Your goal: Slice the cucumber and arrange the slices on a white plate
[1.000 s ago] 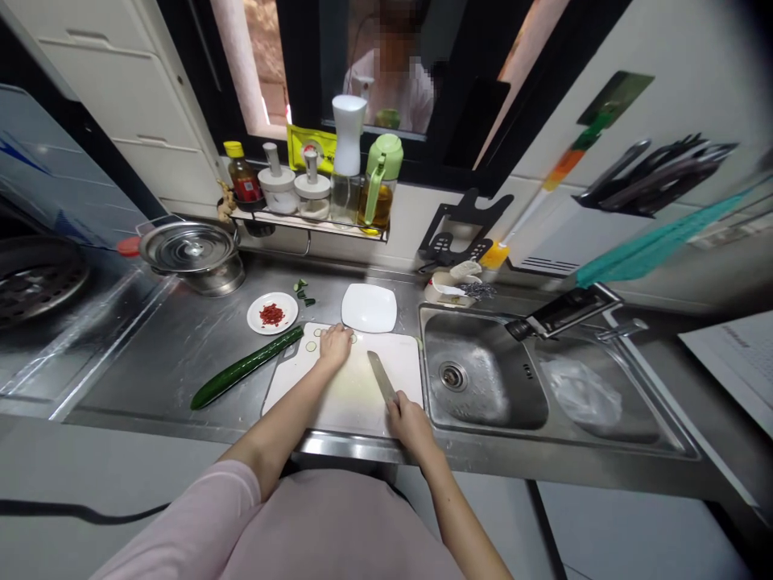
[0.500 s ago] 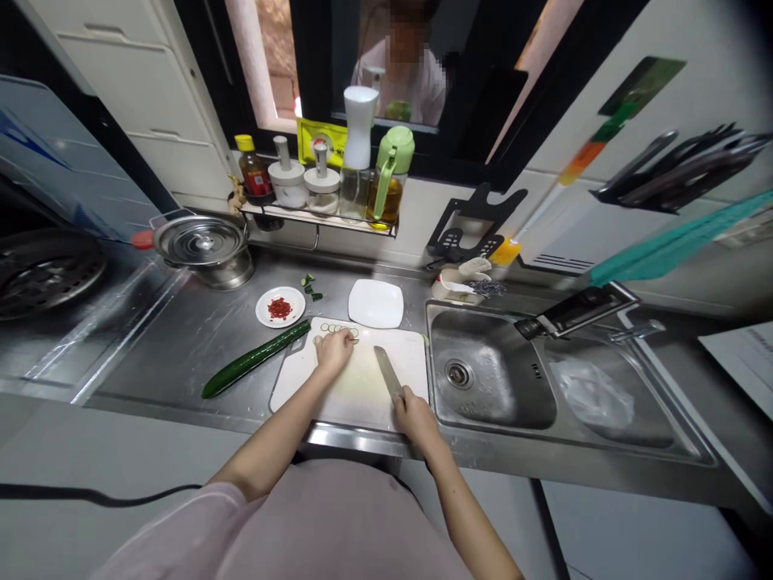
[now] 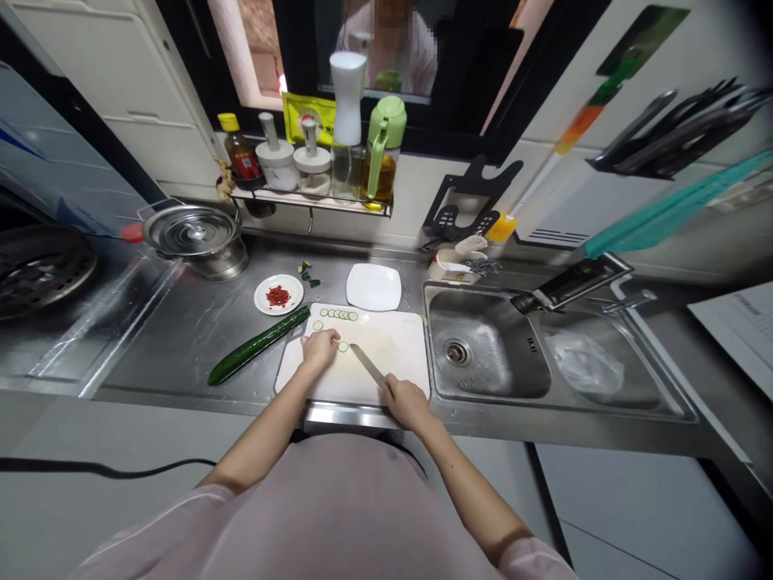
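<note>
My right hand (image 3: 407, 401) grips a kitchen knife (image 3: 368, 365), its blade pointing up and left over the white cutting board (image 3: 386, 346). Just left of the knife tip lies a thin cucumber slice (image 3: 343, 347). Beside that slice, my left hand (image 3: 320, 349) is closed with fingers curled together; whatever they pinch is too small to make out. Another slice (image 3: 318, 325) shows beyond the knuckles. Several round slices form a row (image 3: 338, 315) along the board's far edge. A long green cucumber (image 3: 257, 348) lies on the steel counter, one end near the board's left corner.
Behind the board stand a white square plate (image 3: 374, 287) and a round plate (image 3: 264, 302) holding chopped red pieces. Green scraps (image 3: 309, 278) lie between them. A lidded steel pot (image 3: 211, 259) is at left, a sink (image 3: 492, 379) at right. Condiment bottles line a wall shelf (image 3: 344, 203).
My left hand has come away from the row of slices, back toward me. The knife has swung left, bringing its tip close to a slice. The view has shifted slightly.
</note>
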A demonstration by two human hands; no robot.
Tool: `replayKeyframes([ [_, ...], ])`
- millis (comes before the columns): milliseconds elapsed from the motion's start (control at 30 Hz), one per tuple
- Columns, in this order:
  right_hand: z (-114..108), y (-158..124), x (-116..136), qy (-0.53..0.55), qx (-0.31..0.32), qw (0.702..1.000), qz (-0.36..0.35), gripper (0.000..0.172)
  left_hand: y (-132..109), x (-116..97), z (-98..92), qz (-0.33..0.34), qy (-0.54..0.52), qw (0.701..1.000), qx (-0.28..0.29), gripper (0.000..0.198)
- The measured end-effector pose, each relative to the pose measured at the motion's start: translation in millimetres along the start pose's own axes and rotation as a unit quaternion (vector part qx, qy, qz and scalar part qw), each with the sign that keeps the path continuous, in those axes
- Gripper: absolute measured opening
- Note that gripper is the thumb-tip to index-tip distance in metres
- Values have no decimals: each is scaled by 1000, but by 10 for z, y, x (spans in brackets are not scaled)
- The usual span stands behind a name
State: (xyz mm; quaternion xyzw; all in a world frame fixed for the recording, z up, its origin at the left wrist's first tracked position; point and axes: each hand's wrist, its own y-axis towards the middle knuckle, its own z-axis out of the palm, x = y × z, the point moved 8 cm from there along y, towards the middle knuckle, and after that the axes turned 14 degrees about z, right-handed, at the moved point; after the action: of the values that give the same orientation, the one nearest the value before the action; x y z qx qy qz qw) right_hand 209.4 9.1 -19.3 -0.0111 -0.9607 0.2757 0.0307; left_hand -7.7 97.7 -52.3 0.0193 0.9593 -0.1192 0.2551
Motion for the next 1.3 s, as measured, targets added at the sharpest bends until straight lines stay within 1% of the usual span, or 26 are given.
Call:
replayKeyframes([
  [233, 9, -23, 144, -16, 2, 1000, -20, 26, 7, 14, 10, 1, 0, 1000, -10, 20],
  [533, 10, -17, 193, -28, 15, 999, -24, 25, 38, 50, 36, -11, -1, 1000, -15, 19],
  [700, 31, 14, 230, -37, 41, 998, -28, 26, 17, 44, 28, -8, -12, 1000, -17, 19],
  [900, -37, 31, 287, -43, 63, 997, -34, 29, 12, 36, 23, -3, -10, 1000, -25, 20],
  [1067, -73, 40, 355, -43, 69, 996, -22, 30, 17, 51, 34, -7, -12, 1000, -22, 19],
  [1300, -23, 54, 405, -42, 68, 997, -22, 32, 23, 63, 35, -10, -18, 1000, -22, 17],
])
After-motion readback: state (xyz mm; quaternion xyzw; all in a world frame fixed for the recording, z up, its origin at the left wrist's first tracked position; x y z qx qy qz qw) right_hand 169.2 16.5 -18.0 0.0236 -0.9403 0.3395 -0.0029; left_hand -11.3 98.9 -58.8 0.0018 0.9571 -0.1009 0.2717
